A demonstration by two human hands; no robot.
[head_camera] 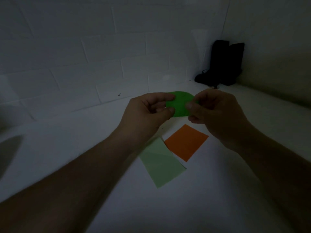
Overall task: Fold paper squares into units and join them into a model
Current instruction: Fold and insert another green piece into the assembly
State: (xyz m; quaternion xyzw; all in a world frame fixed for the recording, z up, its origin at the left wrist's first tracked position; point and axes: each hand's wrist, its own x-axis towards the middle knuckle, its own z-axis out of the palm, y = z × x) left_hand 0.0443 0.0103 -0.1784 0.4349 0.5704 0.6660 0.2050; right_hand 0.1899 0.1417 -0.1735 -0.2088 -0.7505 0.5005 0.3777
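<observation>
A bright green paper [180, 104] is held up above the white surface, curved so its outline looks rounded. My left hand [148, 113] pinches its left edge between thumb and forefinger. My right hand [213, 110] pinches its right edge, thumb in front. Below them an orange paper square [186, 142] lies flat on the surface. A pale green paper [161, 163] with a diagonal crease lies beside it, touching its left corner.
The white surface [84, 148] meets a white tiled wall [84, 56] behind. A dark black object [222, 64] stands in the far right corner. The scene is dim.
</observation>
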